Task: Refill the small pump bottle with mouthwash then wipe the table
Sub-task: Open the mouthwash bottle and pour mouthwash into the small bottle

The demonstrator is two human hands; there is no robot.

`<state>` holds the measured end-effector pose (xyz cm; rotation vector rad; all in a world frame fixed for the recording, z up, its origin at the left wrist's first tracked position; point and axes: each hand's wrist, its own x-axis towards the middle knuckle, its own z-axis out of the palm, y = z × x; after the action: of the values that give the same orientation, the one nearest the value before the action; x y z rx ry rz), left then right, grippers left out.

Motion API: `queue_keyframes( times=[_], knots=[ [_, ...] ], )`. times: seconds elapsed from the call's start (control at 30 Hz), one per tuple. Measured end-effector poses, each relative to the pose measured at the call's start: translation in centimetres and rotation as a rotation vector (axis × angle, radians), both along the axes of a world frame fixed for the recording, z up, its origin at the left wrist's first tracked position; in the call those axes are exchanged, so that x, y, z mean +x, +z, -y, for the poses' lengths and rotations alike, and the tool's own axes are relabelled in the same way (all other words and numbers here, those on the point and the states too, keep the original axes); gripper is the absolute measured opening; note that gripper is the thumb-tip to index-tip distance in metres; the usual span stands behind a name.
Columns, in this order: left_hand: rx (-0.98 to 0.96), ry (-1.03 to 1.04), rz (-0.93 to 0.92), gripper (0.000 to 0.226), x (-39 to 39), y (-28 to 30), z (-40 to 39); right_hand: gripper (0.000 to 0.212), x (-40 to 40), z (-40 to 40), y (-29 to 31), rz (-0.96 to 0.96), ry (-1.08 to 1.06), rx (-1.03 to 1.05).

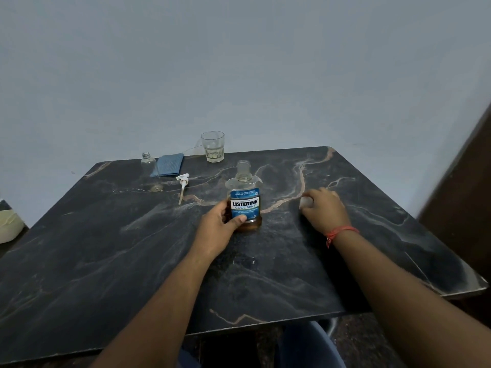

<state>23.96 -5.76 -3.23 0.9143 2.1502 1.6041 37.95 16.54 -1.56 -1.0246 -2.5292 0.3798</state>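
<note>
A mouthwash bottle [244,200] with a blue label and amber liquid stands upright mid-table, its neck uncapped. My left hand [218,229] grips its lower body from the left. My right hand [325,208] rests on the table to the bottle's right, fingers curled round a whitish cap [305,202]. The small clear pump bottle [148,164] stands open at the far left. Its white pump head [182,185] lies on the table between the two bottles. A folded blue cloth [168,164] lies beside the small bottle.
A drinking glass [213,146] stands at the table's far edge near the wall. A tiny clear funnel-like piece [156,187] lies in front of the small bottle. The dark marble table [106,261] ends at the right by a brown door; a pale object [8,225] sits left.
</note>
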Motion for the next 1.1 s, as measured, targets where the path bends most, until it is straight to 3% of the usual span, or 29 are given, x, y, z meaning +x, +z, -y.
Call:
queue_keyframes(
  times=[0.17,0.3,0.37,0.5,0.67,1.1],
  knots=[
    [0.002,-0.001,-0.001,0.055,0.1,0.2,0.0,0.039,0.0,-0.4,-0.7,0.034,0.035,-0.007],
    [0.004,0.002,-0.005,0.054,0.1,0.2,0.0,0.05,-0.1,2.1,0.3,-0.271,0.137,0.085],
    [0.005,0.002,-0.007,0.054,0.1,0.1,0.0,0.05,-0.7,4.4,1.2,-0.425,0.301,-0.131],
    [0.025,-0.002,-0.006,0.05,0.0,-0.1,0.0,0.05,-2.2,8.2,2.3,-0.483,0.569,-0.69],
    [0.047,-0.005,-0.009,0.047,-0.3,-0.1,-0.6,0.035,-3.6,8.7,1.6,-0.51,0.475,-0.691],
    [0.004,-0.049,0.018,0.049,1.1,0.8,-8.0,0.039,-3.1,4.8,0.9,-0.618,0.222,-0.603]
  ],
)
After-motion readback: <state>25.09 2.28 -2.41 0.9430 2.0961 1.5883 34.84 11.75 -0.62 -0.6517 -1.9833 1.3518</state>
